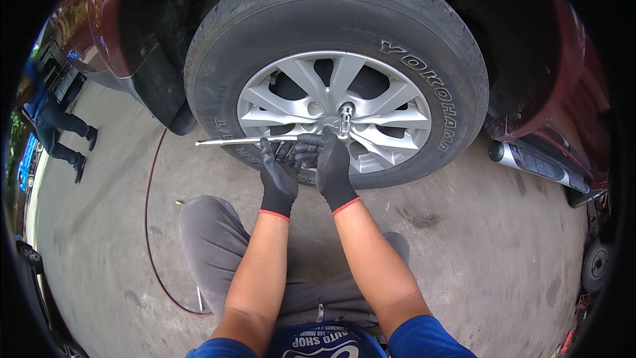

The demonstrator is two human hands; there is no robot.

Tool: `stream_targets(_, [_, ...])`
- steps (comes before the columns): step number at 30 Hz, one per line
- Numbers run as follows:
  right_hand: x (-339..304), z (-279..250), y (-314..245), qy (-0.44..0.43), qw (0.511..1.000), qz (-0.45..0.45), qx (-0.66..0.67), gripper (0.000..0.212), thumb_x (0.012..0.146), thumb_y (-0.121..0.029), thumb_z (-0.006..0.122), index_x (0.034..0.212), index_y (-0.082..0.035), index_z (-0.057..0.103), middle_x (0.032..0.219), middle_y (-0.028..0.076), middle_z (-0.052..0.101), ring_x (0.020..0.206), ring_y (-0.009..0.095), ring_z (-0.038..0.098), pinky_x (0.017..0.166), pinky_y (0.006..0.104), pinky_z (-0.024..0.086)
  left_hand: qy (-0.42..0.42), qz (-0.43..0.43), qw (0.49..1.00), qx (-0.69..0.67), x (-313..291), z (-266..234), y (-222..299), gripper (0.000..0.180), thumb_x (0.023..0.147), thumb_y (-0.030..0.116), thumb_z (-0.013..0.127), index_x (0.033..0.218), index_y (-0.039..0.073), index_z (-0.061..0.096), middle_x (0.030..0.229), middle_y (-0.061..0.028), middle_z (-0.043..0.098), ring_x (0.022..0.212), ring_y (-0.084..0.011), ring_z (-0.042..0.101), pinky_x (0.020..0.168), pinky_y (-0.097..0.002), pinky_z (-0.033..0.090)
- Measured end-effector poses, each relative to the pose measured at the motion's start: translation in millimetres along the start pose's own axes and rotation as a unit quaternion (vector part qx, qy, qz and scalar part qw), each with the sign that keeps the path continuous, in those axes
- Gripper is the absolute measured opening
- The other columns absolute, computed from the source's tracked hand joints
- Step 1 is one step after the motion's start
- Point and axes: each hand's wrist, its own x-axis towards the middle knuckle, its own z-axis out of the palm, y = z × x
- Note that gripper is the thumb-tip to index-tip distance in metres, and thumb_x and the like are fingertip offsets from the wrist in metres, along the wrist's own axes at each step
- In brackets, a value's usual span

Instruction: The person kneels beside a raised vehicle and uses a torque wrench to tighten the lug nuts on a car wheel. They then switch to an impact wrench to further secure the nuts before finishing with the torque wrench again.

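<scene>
Both hands, in black gloves with red cuffs, meet on the shaft of a chrome lug wrench (265, 140) in front of a car wheel. My left hand (278, 176) has its fingers curled around the bar from below; my right hand (333, 166) is closed over it just beside, nearer the hub. The wrench lies almost level, its long free end running out to my left past the tyre (218, 46), while its socket end (345, 119) sits at the centre of the silver alloy rim (391, 116), apparently on a lug nut, though the nut itself is hidden.

I judge the wrench a rigid steel bar, fairly heavy and smooth enough to slip under load; the gloves help the grip. Leverage is greatest toward the free end, so a hold farther out suits hard turning, with one hand kept near the socket to steady it. The wheel belongs to a dark red car (106, 20) standing on a concrete floor (477, 238); a thin red hose (151, 225) curves across it.
</scene>
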Motion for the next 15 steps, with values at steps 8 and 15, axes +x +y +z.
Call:
stream_targets(8, [-16.6,-13.8,-31.6,-0.043,0.994,-0.013,-0.097,0.061,0.110,-0.045,0.039,0.101,0.004,0.074,0.082,0.011,0.073,0.065,0.016,0.065,0.062,0.0288,0.050,0.111,0.062,0.965,0.231,22.0,42.5,35.5,0.030,0.108,0.024,0.059,0.128,0.002,0.054,0.108,-0.0094,0.066,0.086,-0.0182,0.066,0.077,-0.0335,0.056])
stream_targets(15, [-22.3,-24.5,-38.2,-0.071,0.986,-0.087,-0.120,0.039,0.107,-0.025,0.046,0.107,0.003,0.072,0.088,0.013,0.075,0.070,0.017,0.068,0.064,0.0294,0.053,-0.062,0.413,0.698,0.582,-3.1,170.3,80.4,0.036,0.100,0.033,0.064,0.110,-0.002,0.063,0.083,-0.0175,0.068,0.075,-0.0353,0.068,0.069,-0.0470,0.051])
